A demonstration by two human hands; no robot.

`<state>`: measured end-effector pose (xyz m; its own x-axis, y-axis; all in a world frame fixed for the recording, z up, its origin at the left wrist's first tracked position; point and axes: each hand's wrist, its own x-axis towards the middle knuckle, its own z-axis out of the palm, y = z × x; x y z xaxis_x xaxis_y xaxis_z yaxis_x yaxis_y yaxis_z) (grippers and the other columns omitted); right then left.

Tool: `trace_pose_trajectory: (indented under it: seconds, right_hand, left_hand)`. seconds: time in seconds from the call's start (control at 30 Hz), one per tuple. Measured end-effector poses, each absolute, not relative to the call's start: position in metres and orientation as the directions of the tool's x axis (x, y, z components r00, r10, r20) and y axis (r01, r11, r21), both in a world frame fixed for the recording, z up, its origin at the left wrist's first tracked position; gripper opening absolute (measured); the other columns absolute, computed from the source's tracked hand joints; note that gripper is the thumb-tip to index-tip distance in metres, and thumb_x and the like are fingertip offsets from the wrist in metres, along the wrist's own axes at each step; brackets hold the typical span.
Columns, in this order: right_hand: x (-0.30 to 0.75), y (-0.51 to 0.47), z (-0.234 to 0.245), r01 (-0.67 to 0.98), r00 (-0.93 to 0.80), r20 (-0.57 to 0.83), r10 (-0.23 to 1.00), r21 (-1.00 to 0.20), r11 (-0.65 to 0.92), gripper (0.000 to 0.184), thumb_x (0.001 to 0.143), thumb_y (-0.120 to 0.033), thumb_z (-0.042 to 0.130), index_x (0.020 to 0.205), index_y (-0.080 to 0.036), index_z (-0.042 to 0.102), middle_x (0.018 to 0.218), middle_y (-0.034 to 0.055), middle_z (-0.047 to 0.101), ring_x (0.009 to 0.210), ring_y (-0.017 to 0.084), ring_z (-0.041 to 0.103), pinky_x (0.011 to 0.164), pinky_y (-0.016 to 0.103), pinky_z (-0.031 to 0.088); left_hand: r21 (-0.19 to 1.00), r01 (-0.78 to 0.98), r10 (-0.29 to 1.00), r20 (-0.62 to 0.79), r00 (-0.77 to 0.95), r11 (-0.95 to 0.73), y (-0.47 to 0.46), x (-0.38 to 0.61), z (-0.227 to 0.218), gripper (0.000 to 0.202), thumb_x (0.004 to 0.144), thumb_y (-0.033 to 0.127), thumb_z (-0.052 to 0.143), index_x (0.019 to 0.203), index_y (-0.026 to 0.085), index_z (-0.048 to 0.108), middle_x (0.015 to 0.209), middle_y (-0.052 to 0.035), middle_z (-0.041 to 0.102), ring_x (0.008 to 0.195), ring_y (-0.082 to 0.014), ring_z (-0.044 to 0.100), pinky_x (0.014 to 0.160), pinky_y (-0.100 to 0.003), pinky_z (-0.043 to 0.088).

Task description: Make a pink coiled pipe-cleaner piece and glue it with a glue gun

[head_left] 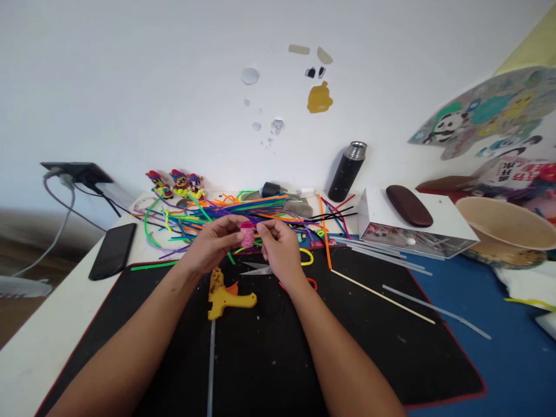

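Note:
Between my two hands is a small pink coil (pixel 247 235) that looks wound from pipe cleaner. My left hand (pixel 215 243) is closed on its left side, thumb and fingers pinching it. At its upper right, my right hand (pixel 280 246) has thumb and forefinger pressed together; what lies in that pinch is too small to make out. Below the hands a yellow glue gun (pixel 228 298) rests on the black mat (pixel 269 370), a glue stick reaching from its rear. Scissors (pixel 258 269) lie partly hidden behind my right hand and wrist.
Loose coloured pipe cleaners (pixel 247 208) are heaped behind the hands. Three small figures (pixel 178 183) stand at the back left, above a phone (pixel 113 250). A black flask (pixel 347 172), a white box (pixel 417 223), clear glue sticks (pixel 391 255) and a wooden stick (pixel 382 296) are on the right.

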<state>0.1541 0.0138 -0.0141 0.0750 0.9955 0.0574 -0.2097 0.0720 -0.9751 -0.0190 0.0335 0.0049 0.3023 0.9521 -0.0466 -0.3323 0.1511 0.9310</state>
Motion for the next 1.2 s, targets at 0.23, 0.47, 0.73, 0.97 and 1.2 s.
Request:
trace_pose_trajectory:
  seconds: [0.23, 0.47, 0.73, 0.97, 1.2]
  right_hand:
    - [0.153, 0.011, -0.017, -0.058, 0.110, 0.145, 0.983, -0.987, 0.152, 0.027, 0.093, -0.047, 0.066, 0.089, -0.021, 0.070, 0.061, -0.0048, 0.056, 0.052, 0.014, 0.047, 0.051, 0.025, 0.037]
    - [0.153, 0.010, -0.017, 0.029, 0.129, 0.183, 0.975, -0.983, 0.181, 0.026, 0.095, -0.046, 0.064, 0.094, -0.021, 0.072, 0.065, -0.0025, 0.060, 0.058, 0.017, 0.053, 0.056, 0.027, 0.040]
    - [0.152, 0.009, -0.019, 0.122, 0.108, 0.220, 0.970, -0.971, 0.207, 0.025, 0.096, -0.043, 0.063, 0.103, -0.021, 0.073, 0.063, -0.0041, 0.058, 0.058, 0.018, 0.054, 0.060, 0.029, 0.041]
    - [0.152, 0.005, -0.017, 0.289, 0.052, 0.290, 0.956, -0.920, 0.264, 0.028, 0.100, -0.044, 0.061, 0.113, -0.021, 0.072, 0.063, -0.0045, 0.058, 0.058, 0.018, 0.055, 0.062, 0.030, 0.038]
    - [0.151, 0.005, -0.020, 0.354, 0.021, 0.312, 0.950, -0.891, 0.284, 0.029, 0.104, -0.043, 0.059, 0.118, -0.023, 0.074, 0.067, -0.0024, 0.062, 0.060, 0.018, 0.055, 0.061, 0.029, 0.036]
  left_hand:
    - [0.972, -0.233, 0.967, 0.020, 0.254, 0.041, 0.036, -0.018, 0.000, 0.034, 0.073, 0.027, 0.097, 0.102, 0.020, 0.080, 0.087, -0.0021, 0.077, 0.077, -0.0146, 0.072, 0.074, -0.024, 0.061]
    - [0.989, 0.002, 0.960, 0.144, 0.241, -0.149, 0.035, -0.017, -0.006, 0.038, 0.078, 0.035, 0.093, 0.109, 0.021, 0.075, 0.104, -0.0049, 0.076, 0.097, -0.0208, 0.072, 0.086, -0.032, 0.061]
    - [0.949, 0.219, 0.953, 0.172, 0.250, -0.228, 0.030, -0.015, 0.002, 0.047, 0.087, 0.049, 0.081, 0.124, 0.020, 0.074, 0.121, -0.0119, 0.077, 0.112, -0.0289, 0.072, 0.095, -0.042, 0.061]
    - [0.912, 0.300, 0.950, 0.220, 0.219, -0.281, 0.029, -0.015, 0.004, 0.046, 0.089, 0.048, 0.078, 0.125, 0.021, 0.076, 0.123, -0.0118, 0.077, 0.114, -0.0305, 0.072, 0.095, -0.042, 0.060]
    - [0.935, 0.262, 0.961, 0.190, 0.203, -0.240, 0.029, -0.014, 0.005, 0.043, 0.087, 0.045, 0.081, 0.121, 0.020, 0.078, 0.120, -0.0114, 0.078, 0.111, -0.0296, 0.073, 0.095, -0.040, 0.059]
